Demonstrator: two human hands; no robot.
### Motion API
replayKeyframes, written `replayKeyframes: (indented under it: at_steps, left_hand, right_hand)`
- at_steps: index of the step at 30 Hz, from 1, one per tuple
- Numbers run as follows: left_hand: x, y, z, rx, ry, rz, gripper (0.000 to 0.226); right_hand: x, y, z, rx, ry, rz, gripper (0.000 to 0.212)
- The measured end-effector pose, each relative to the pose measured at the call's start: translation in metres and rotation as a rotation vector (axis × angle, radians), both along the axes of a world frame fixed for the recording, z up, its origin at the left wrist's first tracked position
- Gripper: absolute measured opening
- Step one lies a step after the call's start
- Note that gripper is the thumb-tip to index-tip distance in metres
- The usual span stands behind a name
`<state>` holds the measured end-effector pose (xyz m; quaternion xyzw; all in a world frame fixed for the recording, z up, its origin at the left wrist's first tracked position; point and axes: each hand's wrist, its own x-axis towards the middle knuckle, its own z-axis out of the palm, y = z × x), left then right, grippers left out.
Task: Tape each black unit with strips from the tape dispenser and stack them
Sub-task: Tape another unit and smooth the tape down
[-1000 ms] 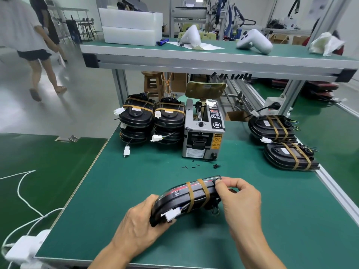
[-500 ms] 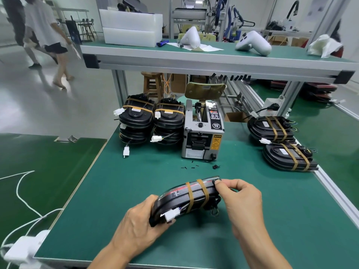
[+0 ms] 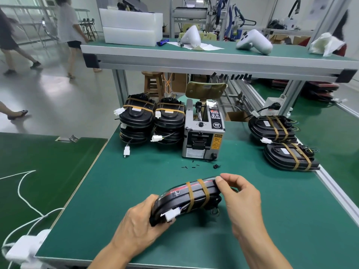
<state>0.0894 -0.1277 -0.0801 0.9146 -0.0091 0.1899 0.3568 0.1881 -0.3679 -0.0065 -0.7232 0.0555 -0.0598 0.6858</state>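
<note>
I hold a black unit [image 3: 180, 199] tilted on its edge above the green table [image 3: 272, 220], near the front. Two tan tape strips cross it and a white connector hangs from its lower side. My left hand [image 3: 139, 224] grips its left end from below. My right hand [image 3: 239, 197] pinches its upper right corner with thumb and curled fingers. The grey tape dispenser [image 3: 204, 136] stands behind, at mid table. Left of it rise two stacks of taped black units [image 3: 151, 121]. Two more taped units [image 3: 281, 140] lie at the right edge.
A raised shelf [image 3: 213, 59] spans the back with white foam boxes [image 3: 132, 28] and white shells. Small black scraps [image 3: 194, 166] lie in front of the dispenser. A white cable and power brick [image 3: 25, 247] sit at the lower left. People walk at the far left.
The unit and both hands have barely shifted; my right fingers stay at the unit's upper right corner. The people in the background have walked further along.
</note>
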Motion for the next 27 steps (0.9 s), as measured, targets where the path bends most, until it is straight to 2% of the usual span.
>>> replayKeyframes:
  at_steps: [4,8,12,22,24,27]
  left_hand:
    - [0.000,0.001,-0.001,-0.002,0.000,-0.003,0.042]
    - [0.000,0.002,-0.002,-0.015,-0.004,-0.007,0.042]
    - [0.000,0.003,-0.005,-0.011,-0.007,-0.010,0.047]
    - [0.000,0.003,-0.005,-0.026,-0.006,0.000,0.048]
    - [0.000,0.003,-0.004,-0.034,0.001,-0.009,0.047]
    - [0.000,0.003,-0.003,-0.039,0.022,-0.012,0.048]
  right_hand:
    - [0.005,-0.001,-0.006,-0.018,0.046,-0.041,0.018]
    - [-0.001,0.000,-0.008,0.003,0.023,0.019,0.019]
    - [-0.004,0.001,-0.006,-0.043,-0.008,0.040,0.011]
    - [-0.008,0.004,-0.013,-0.062,0.017,0.173,0.039]
    - [-0.006,0.000,-0.012,-0.051,0.035,0.226,0.033]
    - [-0.002,-0.003,-0.010,0.024,0.049,0.287,0.011]
